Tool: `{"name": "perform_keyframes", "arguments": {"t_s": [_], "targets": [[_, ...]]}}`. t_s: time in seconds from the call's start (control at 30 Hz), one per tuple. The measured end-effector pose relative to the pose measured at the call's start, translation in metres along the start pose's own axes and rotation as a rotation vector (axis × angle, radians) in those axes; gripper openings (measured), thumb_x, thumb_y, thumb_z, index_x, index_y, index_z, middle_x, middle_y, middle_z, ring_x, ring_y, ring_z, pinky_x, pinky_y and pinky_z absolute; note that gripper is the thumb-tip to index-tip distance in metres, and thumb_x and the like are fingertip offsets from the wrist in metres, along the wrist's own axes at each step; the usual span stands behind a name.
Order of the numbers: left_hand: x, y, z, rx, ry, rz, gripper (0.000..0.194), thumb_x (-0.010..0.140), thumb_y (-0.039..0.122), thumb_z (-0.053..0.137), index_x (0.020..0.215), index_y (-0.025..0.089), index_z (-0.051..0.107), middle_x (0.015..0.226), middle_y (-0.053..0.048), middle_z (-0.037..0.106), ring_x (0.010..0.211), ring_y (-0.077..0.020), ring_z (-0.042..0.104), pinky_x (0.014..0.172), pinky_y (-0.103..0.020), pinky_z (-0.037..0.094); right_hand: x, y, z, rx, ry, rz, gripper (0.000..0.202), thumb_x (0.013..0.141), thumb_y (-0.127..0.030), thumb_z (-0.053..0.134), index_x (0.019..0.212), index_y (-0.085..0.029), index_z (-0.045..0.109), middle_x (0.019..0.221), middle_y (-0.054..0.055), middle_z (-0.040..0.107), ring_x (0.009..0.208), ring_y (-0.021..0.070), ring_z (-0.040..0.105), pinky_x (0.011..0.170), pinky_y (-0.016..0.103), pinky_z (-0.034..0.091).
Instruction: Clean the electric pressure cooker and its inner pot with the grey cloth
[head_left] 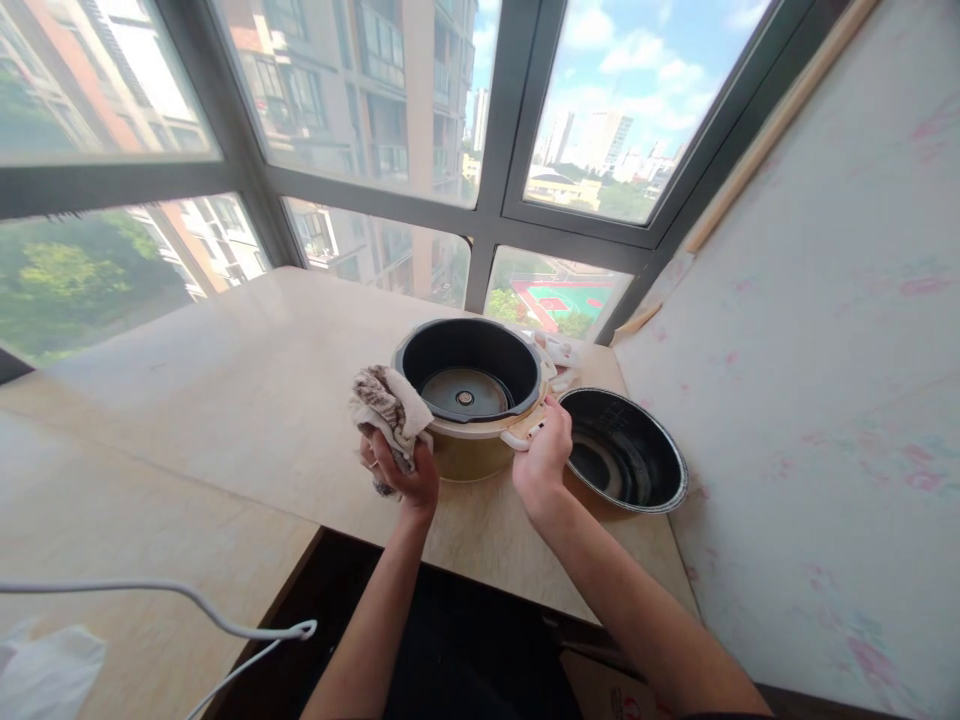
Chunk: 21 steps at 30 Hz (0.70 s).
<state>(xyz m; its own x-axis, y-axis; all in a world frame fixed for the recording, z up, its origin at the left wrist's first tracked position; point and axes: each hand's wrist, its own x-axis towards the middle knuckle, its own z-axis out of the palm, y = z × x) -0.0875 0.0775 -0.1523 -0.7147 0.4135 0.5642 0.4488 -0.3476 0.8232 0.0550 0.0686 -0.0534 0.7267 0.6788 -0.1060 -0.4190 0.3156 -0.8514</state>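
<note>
A round cooker body (469,455) with a dark interior and a metal plate at its bottom stands on the pale countertop. My left hand (405,475) is closed around a crumpled, brown-stained white cloth (386,405) at the cooker's left side. On the right, my right hand (546,447) grips the cooker's light-coloured side handle (519,437). Just beyond that hand, a dark inner pot (630,455) with a silvery rim rests tilted near the wall.
Behind the cooker's right side lies a white bundle (562,360). A white cable (180,590) crosses the lower left, near a crumpled white plastic sheet (52,670). Windows (375,100) border the countertop (247,370); a patterned wall (825,400) stands right.
</note>
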Motion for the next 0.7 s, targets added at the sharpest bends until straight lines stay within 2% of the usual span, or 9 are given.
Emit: {"name": "perform_keyframes", "arguments": {"t_s": [0.1,0.17,0.3,0.4,0.47,0.57,0.7], "targets": [[0.007,0.017,0.004,-0.011,0.075,-0.069,0.054,0.089,0.039,0.057,0.137,0.014,0.052,0.140,-0.020,0.054,0.136,-0.0318,0.049,0.115,-0.049,0.036,-0.024,0.004,0.002,-0.030,-0.004,-0.034,0.035,0.089,-0.043,0.051,0.121,-0.027,0.053,0.122,0.002,0.067,0.118,0.0195,0.062,0.102,0.038,0.051],[-0.001,0.030,-0.001,-0.026,0.078,-0.094,0.051,0.091,0.036,0.057,0.138,0.017,0.052,0.139,-0.019,0.055,0.135,-0.0305,0.050,0.116,-0.048,0.036,-0.038,0.005,0.004,-0.057,0.002,-0.020,0.040,0.092,-0.046,0.049,0.127,-0.027,0.050,0.133,0.003,0.062,0.126,0.0202,0.057,0.107,0.039,0.047],[-0.041,0.045,-0.020,-0.017,-0.014,-0.103,0.052,0.091,0.037,0.064,0.138,0.020,0.052,0.147,-0.018,0.047,0.144,-0.0332,0.038,0.120,-0.053,0.029,-0.063,0.004,0.004,-0.115,0.001,0.029,0.048,0.095,-0.049,0.047,0.136,-0.026,0.044,0.145,0.006,0.054,0.133,0.0208,0.052,0.114,0.039,0.041],[-0.073,0.041,-0.028,-0.037,-0.075,-0.069,0.056,0.088,0.038,0.067,0.140,0.025,0.049,0.152,-0.014,0.040,0.149,-0.0351,0.032,0.121,-0.056,0.029,-0.079,0.006,0.003,-0.151,0.000,0.034,0.048,0.094,-0.049,0.049,0.136,-0.025,0.045,0.148,0.006,0.051,0.138,0.0214,0.047,0.118,0.039,0.036],[-0.083,0.034,-0.029,-0.013,-0.064,-0.052,0.059,0.087,0.038,0.068,0.141,0.027,0.048,0.154,-0.012,0.038,0.149,-0.0357,0.031,0.122,-0.057,0.029,-0.090,0.008,0.004,-0.164,-0.014,0.055,0.050,0.093,-0.049,0.051,0.137,-0.026,0.045,0.151,0.006,0.049,0.140,0.0224,0.044,0.118,0.040,0.035],[-0.077,0.022,-0.026,0.013,-0.010,-0.041,0.062,0.086,0.040,0.069,0.142,0.024,0.047,0.153,-0.014,0.039,0.147,-0.0360,0.034,0.121,-0.055,0.029,-0.107,0.011,0.007,-0.195,-0.030,0.096,0.054,0.090,-0.051,0.055,0.136,-0.025,0.043,0.152,0.009,0.047,0.141,0.0244,0.042,0.117,0.042,0.036],[-0.034,0.010,-0.022,-0.051,0.095,-0.110,0.061,0.088,0.038,0.062,0.144,0.019,0.046,0.149,-0.017,0.046,0.143,-0.0320,0.041,0.121,-0.049,0.028,-0.119,0.007,0.000,-0.234,-0.169,0.105,0.054,0.086,-0.046,0.060,0.132,-0.023,0.044,0.154,0.011,0.044,0.143,0.0249,0.040,0.119,0.043,0.031]]}}
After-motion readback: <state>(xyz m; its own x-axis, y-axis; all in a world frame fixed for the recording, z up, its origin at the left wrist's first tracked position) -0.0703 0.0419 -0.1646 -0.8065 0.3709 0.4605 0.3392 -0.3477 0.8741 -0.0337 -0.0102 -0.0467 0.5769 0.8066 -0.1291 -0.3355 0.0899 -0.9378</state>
